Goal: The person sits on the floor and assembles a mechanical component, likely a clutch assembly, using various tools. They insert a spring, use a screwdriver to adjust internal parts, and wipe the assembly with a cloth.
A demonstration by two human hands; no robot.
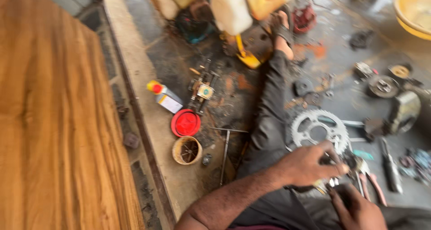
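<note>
Two hands meet low and right of centre, over the person's lap. The left hand [310,165] comes in from the lower left along a bare forearm, its fingers curled narrow and pinched around a small dark metal part [337,169] at their tips; the picture is too blurred to say what kind of part it is. The right hand [357,207] sits just below and slightly right of it, fingers bent upward toward the same part and touching or nearly touching its underside; whether it truly grips cannot be told. So the part lies between the two hands, at the left fingertips and just above the right ones, with the left hand plainly the closer holder.

Just behind the left hand, a toothed chain sprocket [319,130] lies flat on the dirty concrete floor [233,91], touching or overlapping the knuckles in this view. Red-handled pliers [372,187] lie just right of the hands, their long axis running down and to the right. The person's dark trouser leg [269,118] stretches away toward a sandalled foot [283,32]. Well apart to the left sit a red lid [185,122], a round open tin [186,150] and a small bottle with a red cap [165,96], beside a wooden board [54,122].
</note>
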